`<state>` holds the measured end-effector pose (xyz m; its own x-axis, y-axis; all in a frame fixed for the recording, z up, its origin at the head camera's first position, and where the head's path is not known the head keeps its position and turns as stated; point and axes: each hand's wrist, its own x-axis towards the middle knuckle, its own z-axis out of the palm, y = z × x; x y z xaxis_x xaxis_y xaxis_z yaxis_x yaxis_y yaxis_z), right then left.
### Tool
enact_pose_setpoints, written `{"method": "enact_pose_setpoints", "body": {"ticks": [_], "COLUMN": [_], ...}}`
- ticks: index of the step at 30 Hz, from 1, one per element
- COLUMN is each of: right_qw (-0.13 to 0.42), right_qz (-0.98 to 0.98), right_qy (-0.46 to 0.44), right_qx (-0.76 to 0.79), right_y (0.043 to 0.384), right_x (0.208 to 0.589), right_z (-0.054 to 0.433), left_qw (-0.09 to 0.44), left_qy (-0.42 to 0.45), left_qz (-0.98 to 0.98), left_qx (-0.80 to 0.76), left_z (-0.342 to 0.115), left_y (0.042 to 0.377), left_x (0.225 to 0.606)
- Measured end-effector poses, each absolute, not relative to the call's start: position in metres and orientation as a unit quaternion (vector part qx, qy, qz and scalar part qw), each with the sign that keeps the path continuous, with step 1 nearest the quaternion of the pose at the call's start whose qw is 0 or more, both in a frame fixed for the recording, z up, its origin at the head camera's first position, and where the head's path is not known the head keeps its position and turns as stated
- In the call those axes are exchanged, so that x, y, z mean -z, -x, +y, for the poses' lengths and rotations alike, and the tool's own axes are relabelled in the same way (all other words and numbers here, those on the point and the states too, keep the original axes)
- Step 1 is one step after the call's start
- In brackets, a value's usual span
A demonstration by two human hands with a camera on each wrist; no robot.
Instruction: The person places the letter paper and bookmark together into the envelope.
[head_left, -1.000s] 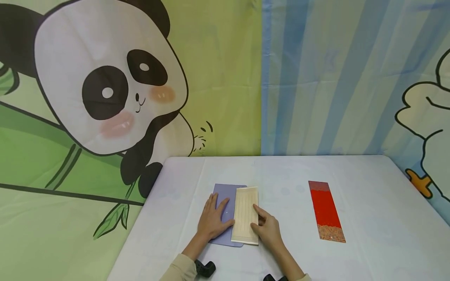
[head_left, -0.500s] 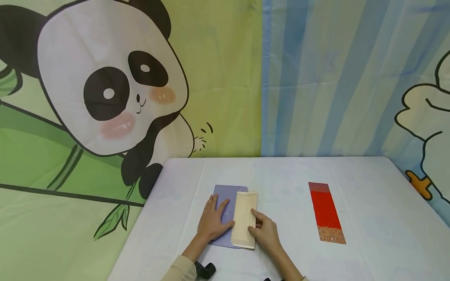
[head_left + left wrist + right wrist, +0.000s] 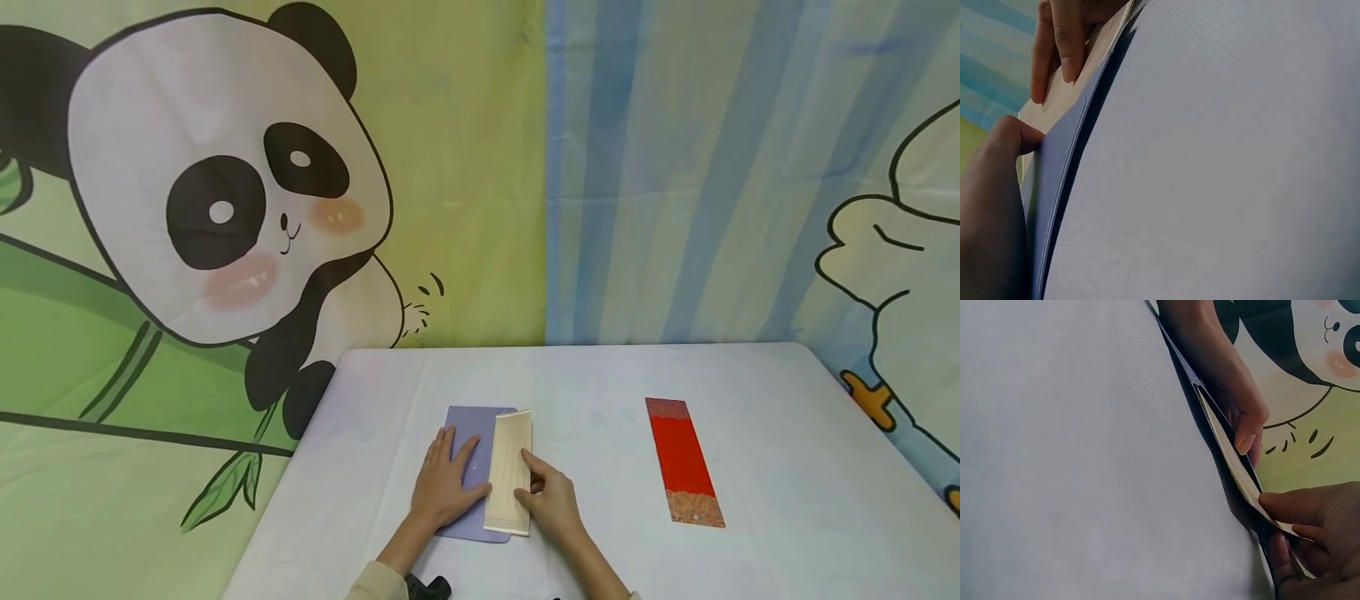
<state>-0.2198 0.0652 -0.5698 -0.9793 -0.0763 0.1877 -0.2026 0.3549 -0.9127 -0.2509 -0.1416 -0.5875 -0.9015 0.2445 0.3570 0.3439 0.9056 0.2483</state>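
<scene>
Left hand (image 3: 441,490), fingers spread, is bracing the purple cover (image 3: 477,420); rightward of it, right hand (image 3: 553,502) is pinching cream paper (image 3: 510,454), ideally lightly.

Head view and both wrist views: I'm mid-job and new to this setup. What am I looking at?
No robot here: the left grip and right grip are bare hands. The wide picture comes from a camera on the head, looking forward and down; the two closer ones come from cameras on the wrists. On the white table lie a purple card, a cream piece overlapping its right side, and, farther right, a red strip with a speckled near end. The left grip rests on the purple card with fingers extended; the right grip pinches the cream piece's right edge. Whether the two are joined, I cannot tell.
</scene>
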Motion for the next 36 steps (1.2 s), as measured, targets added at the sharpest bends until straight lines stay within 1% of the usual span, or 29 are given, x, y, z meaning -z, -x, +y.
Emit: {"method": "enact_pose_setpoints", "body": {"ticks": [3, 8, 10, 15, 22, 25, 29, 33, 36], "right_qw": [0.058, 0.037, 0.037, 0.063, 0.068, 0.061, 0.043, 0.036, 0.033], "right_qz": [-0.821, -0.824, -0.828, -0.845, -0.873, -0.876, -0.873, -0.870, -0.870], "right_qy": [-0.088, -0.116, -0.131, -0.149, -0.169, -0.173, -0.187, -0.210, -0.225], "right_qx": [-0.562, -0.554, -0.544, -0.510, -0.453, -0.447, -0.449, -0.444, -0.438], "right_y": [0.222, 0.226, 0.225, 0.224, 0.231, 0.231, 0.230, 0.231, 0.231], "right_x": [0.570, 0.572, 0.572, 0.572, 0.574, 0.573, 0.571, 0.571, 0.572], "right_z": [0.063, 0.063, 0.063, 0.060, 0.055, 0.057, 0.063, 0.067, 0.068], "left_qw": [0.156, 0.149, 0.148, 0.145, 0.131, 0.124, 0.129, 0.134, 0.127], "left_qy": [0.153, 0.152, 0.153, 0.158, 0.160, 0.163, 0.174, 0.179, 0.176], "left_qz": [-0.963, -0.961, -0.961, -0.960, -0.959, -0.963, -0.968, -0.971, -0.974], "left_qx": [0.160, 0.176, 0.177, 0.178, 0.195, 0.177, 0.125, 0.083, 0.068], "left_z": [-0.143, -0.144, -0.145, -0.145, -0.145, -0.146, -0.149, -0.153, -0.156], "left_y": [0.251, 0.250, 0.250, 0.250, 0.252, 0.253, 0.255, 0.256, 0.257], "left_x": [0.588, 0.588, 0.588, 0.588, 0.583, 0.583, 0.580, 0.576, 0.578]}}
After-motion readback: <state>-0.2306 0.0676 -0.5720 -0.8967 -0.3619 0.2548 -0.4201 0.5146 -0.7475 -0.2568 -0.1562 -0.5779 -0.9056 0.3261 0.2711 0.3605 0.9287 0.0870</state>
